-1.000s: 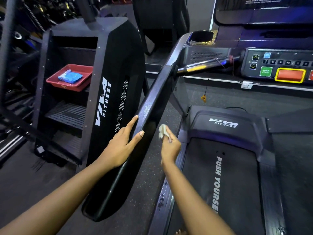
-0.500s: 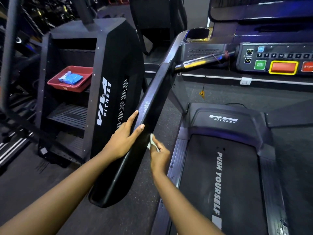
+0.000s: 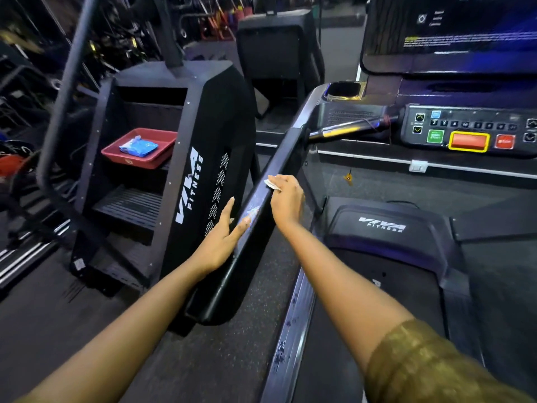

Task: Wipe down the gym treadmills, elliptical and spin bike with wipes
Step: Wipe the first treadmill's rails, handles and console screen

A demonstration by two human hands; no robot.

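Observation:
I stand on a black treadmill whose left handrail (image 3: 276, 175) slopes up toward the console (image 3: 465, 132). My right hand (image 3: 286, 199) holds a small white wipe (image 3: 271, 183) against the top of that rail, partway up. My left hand (image 3: 222, 239) rests on the rail's outer side a little lower, fingers straight and thumb on the top edge. A wet smear shows on the rail between the two hands. The treadmill belt (image 3: 392, 286) lies to the right below my right arm.
A black stair-climber machine (image 3: 203, 158) stands close on the left; a red tray (image 3: 139, 154) holding a blue wipe pack (image 3: 138, 146) sits on one of its steps. A cup holder (image 3: 344, 90) and a metal grip bar (image 3: 348, 130) lie by the console. Gym gear fills the background.
My right hand has come from under the rail's inner side up onto its top and slid higher with the wipe. My left hand stays on the rail's outer side.

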